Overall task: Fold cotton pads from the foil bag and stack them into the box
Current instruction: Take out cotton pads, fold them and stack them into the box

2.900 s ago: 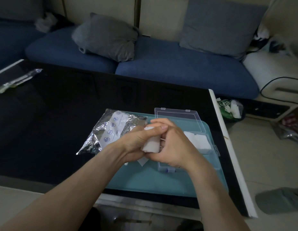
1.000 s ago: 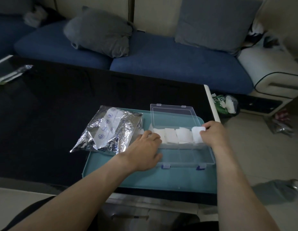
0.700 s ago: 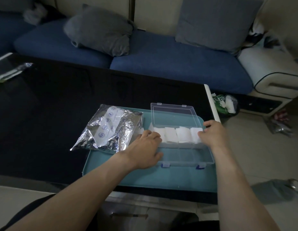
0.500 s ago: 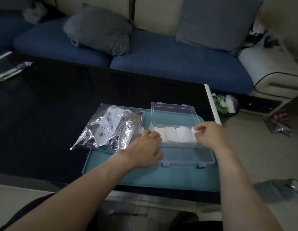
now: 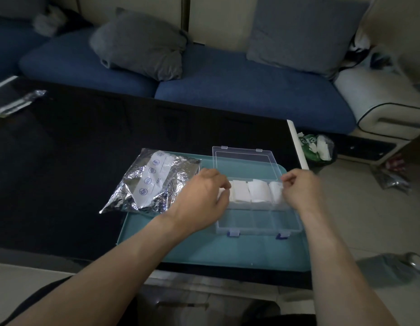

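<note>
Left of centre, the foil bag (image 5: 152, 182) lies on the teal tray (image 5: 227, 252). The left hand (image 5: 202, 198) curls at the box (image 5: 258, 220), its grip unclear. Cotton pads (image 5: 249, 190) fill the far row; the near row looks empty. The right hand (image 5: 300, 189) pinches the rightmost pad.

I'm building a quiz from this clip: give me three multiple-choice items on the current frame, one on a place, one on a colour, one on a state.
1. Where does the foil bag lie?
A. left of the clear box
B. inside the box
C. on the sofa

2. What colour is the tray?
A. red
B. teal
C. yellow

3. How is the box lid?
A. latched shut
B. lying on the floor
C. open

Answers:
1 A: the bag sits beside the clear box, partly on the tray.
2 B: its bare front is teal.
3 C: the lid is swung back, leaving the cotton pads uncovered.
</note>
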Available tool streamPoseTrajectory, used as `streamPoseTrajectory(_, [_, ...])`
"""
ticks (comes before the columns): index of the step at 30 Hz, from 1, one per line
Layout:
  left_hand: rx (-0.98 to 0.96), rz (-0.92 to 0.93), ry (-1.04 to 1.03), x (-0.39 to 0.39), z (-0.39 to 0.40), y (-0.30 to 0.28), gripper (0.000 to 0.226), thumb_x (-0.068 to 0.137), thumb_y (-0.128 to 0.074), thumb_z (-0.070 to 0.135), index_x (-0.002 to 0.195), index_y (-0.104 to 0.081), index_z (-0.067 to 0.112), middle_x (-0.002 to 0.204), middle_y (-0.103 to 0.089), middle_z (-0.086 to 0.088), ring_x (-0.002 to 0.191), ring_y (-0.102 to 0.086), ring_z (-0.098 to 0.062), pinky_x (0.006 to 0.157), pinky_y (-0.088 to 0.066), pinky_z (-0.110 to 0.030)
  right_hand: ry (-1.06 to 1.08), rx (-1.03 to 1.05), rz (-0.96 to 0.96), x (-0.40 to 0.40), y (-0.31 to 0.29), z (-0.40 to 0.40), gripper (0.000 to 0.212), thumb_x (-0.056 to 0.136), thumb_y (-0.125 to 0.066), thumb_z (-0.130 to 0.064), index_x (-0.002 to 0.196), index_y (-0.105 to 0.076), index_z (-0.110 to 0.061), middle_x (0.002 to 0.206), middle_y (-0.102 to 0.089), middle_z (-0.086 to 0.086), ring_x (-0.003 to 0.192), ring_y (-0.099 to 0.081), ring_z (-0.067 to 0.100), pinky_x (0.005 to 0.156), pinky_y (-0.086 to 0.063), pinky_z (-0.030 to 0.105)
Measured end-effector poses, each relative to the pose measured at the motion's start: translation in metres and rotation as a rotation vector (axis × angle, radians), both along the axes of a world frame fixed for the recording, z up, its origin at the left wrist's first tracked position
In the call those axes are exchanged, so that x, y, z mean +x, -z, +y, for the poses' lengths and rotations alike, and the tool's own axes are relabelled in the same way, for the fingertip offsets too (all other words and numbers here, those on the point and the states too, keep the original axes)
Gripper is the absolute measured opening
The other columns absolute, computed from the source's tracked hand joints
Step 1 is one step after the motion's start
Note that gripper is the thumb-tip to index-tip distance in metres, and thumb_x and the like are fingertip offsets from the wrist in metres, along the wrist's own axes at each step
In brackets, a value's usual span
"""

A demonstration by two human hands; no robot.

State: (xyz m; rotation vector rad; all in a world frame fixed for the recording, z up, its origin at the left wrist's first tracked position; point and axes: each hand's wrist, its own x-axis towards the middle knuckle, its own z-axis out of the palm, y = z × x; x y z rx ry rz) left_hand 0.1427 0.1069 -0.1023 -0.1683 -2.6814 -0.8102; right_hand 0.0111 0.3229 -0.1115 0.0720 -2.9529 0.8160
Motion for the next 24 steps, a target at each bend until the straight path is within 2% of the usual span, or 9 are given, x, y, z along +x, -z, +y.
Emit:
streamPoseTrajectory(3, [0.022,0.088,-0.117,0.001,-0.012,-0.009,0.014,0.088,-0.053,0.017,0.083,-0.065,0.011,0.081,-0.059,0.0,0.074,-0.052,-0.018,0.069,-0.05,-0.04,0.021,-0.133,0.208,0.006,-0.018,-0.003,0.024,0.085,-0.06,0.001,0.092,-0.075,-0.016,0.09,-0.074,0.004,0.085,-0.068,0.025,0.08,-0.055,0.033])
streamPoseTrajectory(6, [-0.028,0.031,-0.256,0.006,-0.026,-0.014,0.015,0.09,-0.056,0.025,0.094,-0.062,0.012,0.093,-0.06,-0.002,0.086,-0.059,-0.023,0.072,-0.047,-0.034,-0.054,-0.264,0.294,0.021,-0.033,-0.019,0.025,0.086,-0.06,0.004,0.101,-0.072,-0.012,0.098,-0.073,0.004,0.084,-0.066,0.018,0.077,-0.053,0.025])
streamPoseTrajectory(9, [-0.115,-0.142,-0.345,0.013,-0.04,-0.015,0.046,0.087,-0.063,0.042,0.119,-0.055,0.01,0.116,-0.055,-0.008,0.109,-0.052,-0.026,0.088,-0.042,-0.032,-0.185,-0.315,0.207,0.044,-0.036,-0.046,0.024,0.088,-0.065,0.002,0.105,-0.071,-0.014,0.1,-0.07,-0.001,0.079,-0.063,0.006,0.064,-0.046,0.005])
streamPoseTrajectory(11, [-0.221,-0.274,-0.391,0.017,-0.049,-0.013,0.065,0.082,-0.063,0.054,0.127,-0.048,0.009,0.122,-0.05,-0.012,0.116,-0.047,-0.031,0.097,-0.042,-0.039,-0.351,-0.306,0.067,0.062,-0.032,-0.069,0.021,0.091,-0.066,-0.003,0.107,-0.069,-0.017,0.101,-0.067,-0.006,0.083,-0.061,-0.002,0.068,-0.05,0.007])
streamPoseTrajectory(13, [-0.324,-0.435,-0.43,0.018,-0.055,-0.011,0.067,0.081,-0.061,0.057,0.127,-0.045,0.011,0.125,-0.047,-0.013,0.119,-0.044,-0.033,0.098,-0.042,-0.044,-0.551,-0.241,-0.063,0.079,-0.022,-0.09,0.022,0.093,-0.067,-0.011,0.113,-0.067,-0.019,0.11,-0.062,-0.006,0.094,-0.06,0.001,0.08,-0.05,0.013])
streamPoseTrajectory(15, [-0.318,-0.525,-0.442,0.018,-0.059,-0.009,0.052,0.085,-0.058,0.045,0.122,-0.046,0.011,0.123,-0.047,-0.012,0.119,-0.044,-0.034,0.098,-0.041,-0.047,-0.702,-0.101,-0.108,0.09,-0.01,-0.106,0.03,0.092,-0.068,-0.019,0.122,-0.064,-0.019,0.121,-0.056,-0.003,0.109,-0.057,0.012,0.09,-0.045,0.02])
streamPoseTrajectory(19, [-0.252,-0.535,-0.396,0.019,-0.071,-0.007,0.028,0.088,-0.05,0.018,0.114,-0.049,0.008,0.115,-0.055,-0.014,0.114,-0.049,-0.035,0.09,-0.044,-0.044,-0.796,0.24,-0.046,0.095,0.01,-0.125,0.069,0.086,-0.073,-0.021,0.147,-0.041,-0.016,0.142,-0.04,0.003,0.134,-0.036,0.025,0.108,-0.038,0.035])
streamPoseTrajectory(22, [-0.245,-0.516,-0.379,0.02,-0.079,-0.003,0.027,0.088,-0.046,0.011,0.115,-0.051,0.007,0.111,-0.062,-0.016,0.106,-0.055,-0.036,0.083,-0.044,-0.042,-0.776,0.444,-0.011,0.088,0.02,-0.134,0.093,0.08,-0.076,-0.022,0.155,-0.023,-0.026,0.153,-0.029,0.008,0.139,-0.03,0.031,0.109,-0.031,0.043])
streamPoseTrajectory(24, [-0.207,-0.497,-0.382,0.019,-0.085,0.0,0.025,0.088,-0.045,0.009,0.112,-0.052,0.006,0.106,-0.064,-0.018,0.1,-0.057,-0.037,0.078,-0.045,-0.04,-0.78,0.507,-0.057,0.083,0.025,-0.138,0.089,0.082,-0.075,-0.027,0.155,-0.024,-0.031,0.152,-0.033,0.01,0.137,-0.034,0.031,0.105,-0.027,0.044])
